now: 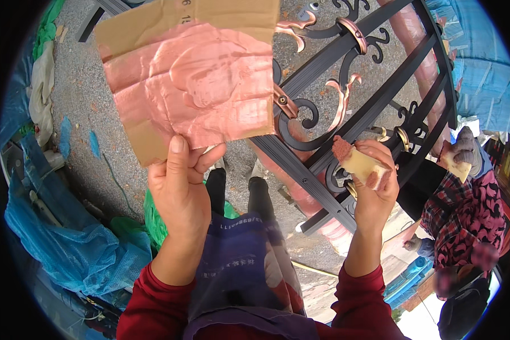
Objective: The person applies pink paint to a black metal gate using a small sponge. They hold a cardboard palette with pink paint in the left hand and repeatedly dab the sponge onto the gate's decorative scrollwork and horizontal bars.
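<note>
My left hand (pixel 181 181) grips the lower edge of a cardboard piece (pixel 192 79), thumb in front and fingers behind. Wet-looking copper-pink paint coats most of the cardboard, with bare brown along the top and lower left. In my right hand (pixel 377 175) is a pale yellow sponge (pixel 365 168), pinched between thumb and fingers, its end stained reddish. Behind the sponge stands a black metal gate panel (pixel 323 141) with bars and scrolls. Several of its leaf-shaped ornaments (pixel 340 102) and collars (pixel 351 31) are copper-coloured. The sponge's contact with the panel cannot be made out.
To the right a co-worker in a patterned top (pixel 464 221) holds another sponge (pixel 456 164) in a gloved hand. Crumpled blue sheeting (pixel 79 243) lies at the left, with a green bag (pixel 156 218) near my legs. A pink-wrapped beam (pixel 422 56) supports the panel's far side.
</note>
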{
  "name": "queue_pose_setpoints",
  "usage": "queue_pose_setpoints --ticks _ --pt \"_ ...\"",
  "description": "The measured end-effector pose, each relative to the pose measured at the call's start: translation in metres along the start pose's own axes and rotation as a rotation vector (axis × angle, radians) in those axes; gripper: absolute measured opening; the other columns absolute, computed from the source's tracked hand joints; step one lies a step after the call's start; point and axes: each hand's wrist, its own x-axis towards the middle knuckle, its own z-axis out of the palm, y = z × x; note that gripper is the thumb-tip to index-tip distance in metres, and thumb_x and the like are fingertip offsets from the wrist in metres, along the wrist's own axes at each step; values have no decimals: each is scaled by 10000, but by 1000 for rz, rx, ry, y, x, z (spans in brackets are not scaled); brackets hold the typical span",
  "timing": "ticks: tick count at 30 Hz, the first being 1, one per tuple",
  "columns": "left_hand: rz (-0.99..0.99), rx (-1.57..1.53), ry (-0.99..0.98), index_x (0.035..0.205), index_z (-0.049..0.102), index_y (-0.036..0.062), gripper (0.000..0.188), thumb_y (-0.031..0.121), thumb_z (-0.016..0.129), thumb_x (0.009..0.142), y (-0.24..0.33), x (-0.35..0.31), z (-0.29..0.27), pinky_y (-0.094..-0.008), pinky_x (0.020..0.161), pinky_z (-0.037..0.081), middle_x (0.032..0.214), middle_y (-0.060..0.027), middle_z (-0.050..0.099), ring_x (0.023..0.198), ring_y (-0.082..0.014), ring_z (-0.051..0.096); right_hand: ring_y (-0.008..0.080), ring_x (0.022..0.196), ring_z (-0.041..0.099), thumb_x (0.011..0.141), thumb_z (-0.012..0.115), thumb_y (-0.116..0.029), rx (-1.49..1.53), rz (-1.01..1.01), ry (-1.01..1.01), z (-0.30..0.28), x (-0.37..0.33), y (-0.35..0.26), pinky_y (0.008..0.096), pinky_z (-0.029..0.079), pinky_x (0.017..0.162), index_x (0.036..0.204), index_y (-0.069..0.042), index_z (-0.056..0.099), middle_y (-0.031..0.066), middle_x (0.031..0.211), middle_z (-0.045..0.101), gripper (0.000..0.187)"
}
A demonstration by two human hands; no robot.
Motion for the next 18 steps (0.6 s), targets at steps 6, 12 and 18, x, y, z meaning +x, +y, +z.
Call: queue_pose_setpoints --ticks 6,12,18 --pt "-250 169 -233 1193 607 -7 256 177 539 1028 -25 -33 45 -381 821 625 1125 -119 679 996 -216 700 228 1064 597 881 666 -24 109 64 181 1 -16 -18 334 467 940 1124 35 620 139 1138 621 254" --pt "-300 180 -329 1208 603 -27 264 156 530 1031 -51 -48 66 -379 828 623 1126 -122 674 989 -210 694 247 1033 619 918 627 -41 -161 -5 224 -17 -21 -13 337 497 879 1103 -9 673 132 1117 648 194" --pt "-349 204 -268 1105 638 -59 218 125 555 1024 -92 -73 99 -322 819 583 1027 -82 662 917 -198 694 284 966 608 776 624 71 -208 -39 211 -29 -16 18 356 490 852 1060 -27 701 115 1057 673 310"
